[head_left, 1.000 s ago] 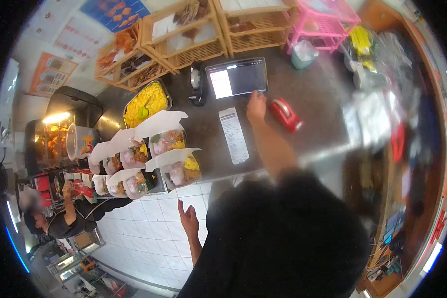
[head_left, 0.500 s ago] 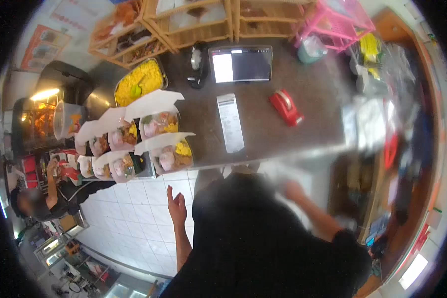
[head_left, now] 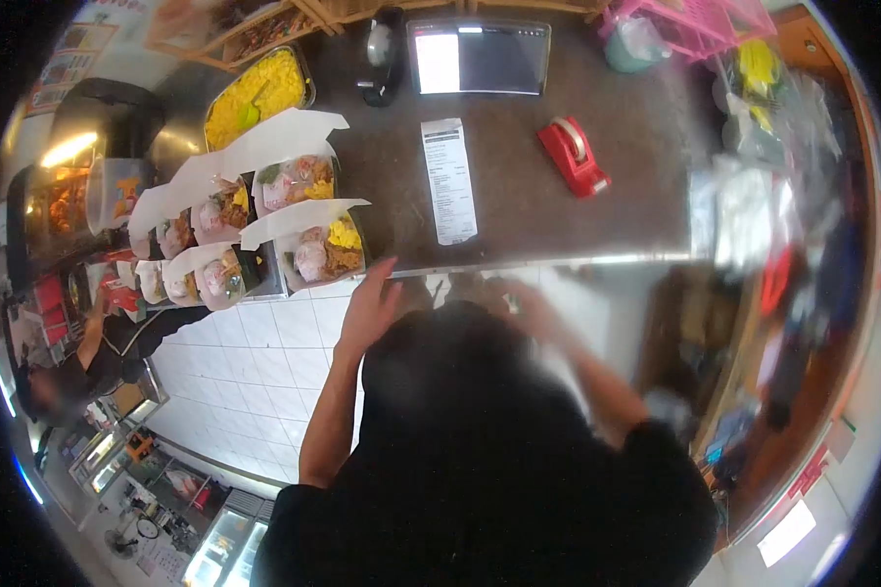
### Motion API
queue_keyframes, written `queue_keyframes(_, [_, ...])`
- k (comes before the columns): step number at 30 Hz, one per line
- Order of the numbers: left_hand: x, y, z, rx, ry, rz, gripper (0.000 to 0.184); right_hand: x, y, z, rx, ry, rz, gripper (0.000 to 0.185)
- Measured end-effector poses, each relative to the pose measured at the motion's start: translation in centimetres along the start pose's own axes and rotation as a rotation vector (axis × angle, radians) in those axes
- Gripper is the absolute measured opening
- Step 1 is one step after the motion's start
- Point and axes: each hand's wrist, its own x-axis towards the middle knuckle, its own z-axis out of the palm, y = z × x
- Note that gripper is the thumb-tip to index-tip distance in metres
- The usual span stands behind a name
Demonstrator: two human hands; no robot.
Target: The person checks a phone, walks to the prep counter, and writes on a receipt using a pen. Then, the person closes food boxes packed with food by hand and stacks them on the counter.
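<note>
My left hand is just short of the counter's front edge, fingers spread and nothing in them. Nearest to it is an open paper food box with rice, yellow egg and browned meat in it. Several more such boxes, among them one farther back, stand in two rows with white lids raised. My right hand, blurred, is in front of the counter close to my body, its fingers apart with nothing visible in them. A long printed receipt lies on the dark counter beyond both hands.
A red tape dispenser sits right of the receipt, with a tablet behind it. A tray of yellow egg stands at the back left. Plastic bags lie at the right. A co-worker stands at far left.
My left hand has risen toward the counter edge and its fingers have spread. My right hand has moved up and inward. The view has tilted down, so the counter things sit higher in it.
</note>
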Motion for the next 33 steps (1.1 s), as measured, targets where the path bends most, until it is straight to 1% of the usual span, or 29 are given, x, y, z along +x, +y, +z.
queue_keyframes(1, [0.7,0.5,0.5,0.009,-0.042,0.08,0.042,-0.8,-1.0,0.2,-0.04,-0.237,0.294,0.031])
queue_keyframes(2, [1.4,0.8,1.0,0.002,-0.038,0.072,0.042,-0.7,-1.0,-0.1,-0.044,-0.248,0.295,0.031])
queue_keyframes(4, [2.6,0.9,1.9,0.021,-0.11,0.113,0.044,0.0,-0.4,-0.7,-0.246,-0.157,0.326,0.026])
queue_keyframes(5, [2.9,1.1,2.4,0.018,-0.114,0.095,0.044,1.2,0.8,0.0,-0.208,0.006,0.033,0.023])
queue_keyframes(6, [3.5,1.4,2.7,0.013,-0.122,0.106,0.044,3.0,2.2,0.5,-0.201,-0.003,0.039,0.023])
queue_keyframes(8, [4.3,1.3,3.4,0.006,-0.138,0.109,0.044,6.2,3.2,1.3,-0.399,0.099,-0.342,0.02])
queue_keyframes(9, [4.4,1.2,3.6,0.006,-0.141,0.118,0.045,5.6,3.4,1.1,-0.39,0.094,-0.335,0.02])
queue_keyframes(10, [4.4,1.2,3.6,0.01,-0.149,0.135,0.045,4.9,3.4,0.3,-0.44,-0.107,-0.231,0.023])
queue_keyframes(11, [4.0,2.7,2.7,0.092,-0.134,0.122,0.046,4.7,3.3,-1.1,-0.493,-0.296,-0.131,0.025])
queue_keyframes(12, [4.5,2.7,2.4,0.097,-0.135,0.136,0.046,4.0,3.0,-2.6,-0.498,-0.283,-0.131,0.025])
queue_keyframes(14, [3.7,1.6,2.0,-0.003,-0.113,0.058,0.046,0.2,1.3,-4.1,-0.492,-0.294,0.08,0.028])
queue_keyframes(15, [2.9,0.8,2.2,-0.006,-0.116,0.051,0.046,-1.4,1.1,-4.0,-0.489,-0.302,0.084,0.028])
queue_keyframes(17, [3.2,-0.8,2.4,0.001,-0.019,0.073,0.044,-2.4,1.2,-3.8,-0.358,-0.164,0.22,0.028])
queue_keyframes(18, [3.4,-1.5,2.6,0.002,0.0,0.083,0.044,-2.4,1.1,-3.1,-0.328,-0.104,0.214,0.027])
queue_keyframes(20, [2.5,-1.9,3.2,-0.032,-0.061,0.048,0.044,-0.9,1.6,-1.1,-0.299,-0.08,0.063,0.028])
queue_keyframes(21, [2.3,-1.6,3.7,-0.023,-0.073,0.031,0.044,0.3,2.7,0.2,-0.304,-0.08,0.06,0.028])
queue_keyframes(22, [2.1,-1.4,4.0,-0.03,-0.072,0.027,0.044,1.6,4.3,1.6,-0.12,0.041,0.19,0.028])
queue_keyframes(24, [2.0,-1.1,4.6,0.065,-0.111,0.101,0.045,2.3,5.4,1.6,0.06,0.157,0.318,0.029])
queue_keyframes(25, [1.5,-1.0,4.5,0.066,-0.111,0.099,0.045,2.0,5.7,0.8,-0.21,-0.084,0.399,0.028])
queue_keyframes(27, [1.9,-0.5,4.0,-0.006,-0.067,0.136,0.045,1.1,2.9,-2.6,-0.618,-0.181,-0.003,0.028])
queue_keyframes(28, [1.8,-0.5,3.8,-0.011,-0.062,0.136,0.045,0.6,2.8,-2.7,-0.624,-0.184,-0.007,0.028])
queue_keyframes(30, [1.8,-0.7,3.1,-0.076,-0.007,0.018,0.044,0.3,2.8,-3.2,-0.594,-0.069,0.202,0.032])
queue_keyframes(31, [1.9,-1.1,3.1,-0.082,-0.001,0.026,0.044,0.4,3.6,-3.2,-0.616,-0.091,0.142,0.038])
queue_keyframes(32, [2.1,-1.7,3.2,-0.114,0.005,-0.021,0.043,0.7,4.9,-2.5,-0.588,-0.042,0.022,0.043])
queue_keyframes(33, [2.3,-2.3,3.5,-0.146,0.017,-0.067,0.043,0.6,6.1,-1.9,-0.503,0.006,0.06,0.044])
